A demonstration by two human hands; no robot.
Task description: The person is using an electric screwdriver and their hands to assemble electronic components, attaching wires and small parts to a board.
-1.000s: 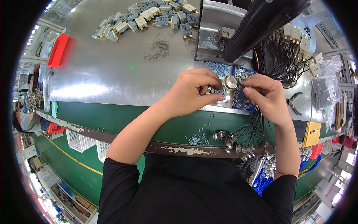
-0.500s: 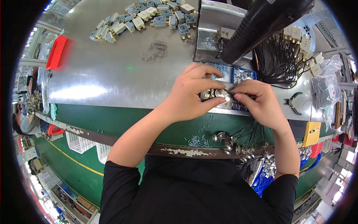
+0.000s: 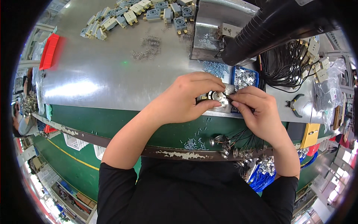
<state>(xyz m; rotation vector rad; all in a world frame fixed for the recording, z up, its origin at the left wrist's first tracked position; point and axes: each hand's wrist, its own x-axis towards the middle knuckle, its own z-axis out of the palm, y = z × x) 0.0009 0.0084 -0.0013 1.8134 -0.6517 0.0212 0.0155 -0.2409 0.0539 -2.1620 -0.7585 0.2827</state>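
Observation:
Thumb and fingers of my left hand (image 3: 182,98) are closed around the sides of a small round metal-faced part (image 3: 217,96) with a dark rim, and part of it is hidden by the fingers. Close at its right side, my right hand (image 3: 261,110) pinches the end of a thin black wire (image 3: 229,98) against the part. Whether the wire is seated in it I cannot tell. Beneath both hands lies a small metal plate (image 3: 228,89) on the bench.
A blue tray (image 3: 257,77) of metal clips and a pile of bluish screws (image 3: 215,68) sit beyond my hands. A thick black arm (image 3: 261,33) overhangs them. Cutters (image 3: 295,105) and black wires (image 3: 285,63) lie right; springs (image 3: 149,46) and grey-cream blocks (image 3: 130,16) lie far left.
The whole view has shifted slightly. My left fingers sit a little back, so more of the round part's face shows. My right hand still pinches the wire beside it.

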